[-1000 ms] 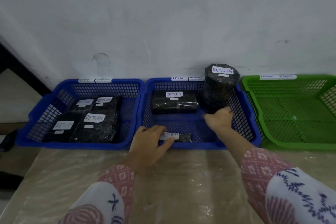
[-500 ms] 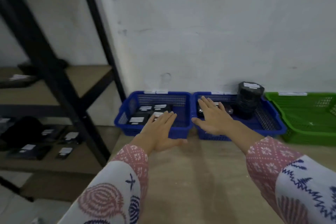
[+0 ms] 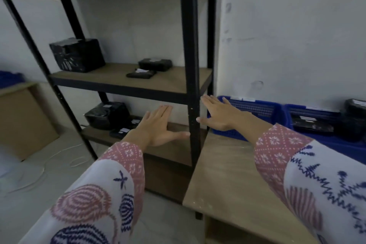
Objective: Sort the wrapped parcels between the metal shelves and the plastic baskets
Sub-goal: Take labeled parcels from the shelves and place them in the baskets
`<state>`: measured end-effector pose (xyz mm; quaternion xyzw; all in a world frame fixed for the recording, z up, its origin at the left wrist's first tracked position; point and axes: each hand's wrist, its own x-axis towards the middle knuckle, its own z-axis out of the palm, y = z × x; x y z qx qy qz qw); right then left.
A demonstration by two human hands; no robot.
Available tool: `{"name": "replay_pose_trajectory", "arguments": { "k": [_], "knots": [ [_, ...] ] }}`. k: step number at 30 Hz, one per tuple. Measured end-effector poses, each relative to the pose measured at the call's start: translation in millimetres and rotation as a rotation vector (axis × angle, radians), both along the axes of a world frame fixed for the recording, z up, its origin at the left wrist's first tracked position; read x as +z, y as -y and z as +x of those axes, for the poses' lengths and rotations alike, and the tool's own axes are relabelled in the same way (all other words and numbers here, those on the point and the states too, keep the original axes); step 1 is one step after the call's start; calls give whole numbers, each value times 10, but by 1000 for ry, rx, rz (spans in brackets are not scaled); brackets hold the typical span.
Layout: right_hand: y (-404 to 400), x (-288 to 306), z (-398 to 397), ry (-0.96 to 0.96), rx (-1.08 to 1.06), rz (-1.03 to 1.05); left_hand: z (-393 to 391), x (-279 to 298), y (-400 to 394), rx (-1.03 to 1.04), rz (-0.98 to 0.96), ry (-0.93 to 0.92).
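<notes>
Black wrapped parcels (image 3: 150,64) wait on the metal shelves (image 3: 126,77); others lie in the blue baskets (image 3: 255,108) on the table (image 3: 227,174). Sorting looks partway. Left hand (image 3: 158,128) and right hand (image 3: 219,114): grip wide, flat, empty.

Both hands out flat, palms down, fingers spread, empty. Left hand (image 3: 156,127) in front of lower shelf (image 3: 170,154) of black metal rack (image 3: 190,45). Right hand (image 3: 217,115) just right of rack post, before blue basket (image 3: 255,109). Middle shelf (image 3: 178,79): large black wrapped parcel (image 3: 77,54) left, two smaller flat parcels (image 3: 155,64) right. More black parcels (image 3: 107,113) on lower shelf. Wooden table (image 3: 227,180) under right forearm.
</notes>
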<state>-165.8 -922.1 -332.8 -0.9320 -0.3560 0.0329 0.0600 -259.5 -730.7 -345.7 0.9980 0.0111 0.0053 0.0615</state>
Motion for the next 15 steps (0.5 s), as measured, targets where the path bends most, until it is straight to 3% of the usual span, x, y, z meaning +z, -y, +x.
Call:
{"name": "replay_pose_trajectory", "arguments": {
  "k": [6,15],
  "knots": [
    [-951,93,128,-44,83,81,86,39,-732,68,-25,34],
    [-2419,242,988,4,33,179,935,123,-1880,21,-76,1]
  ]
}}
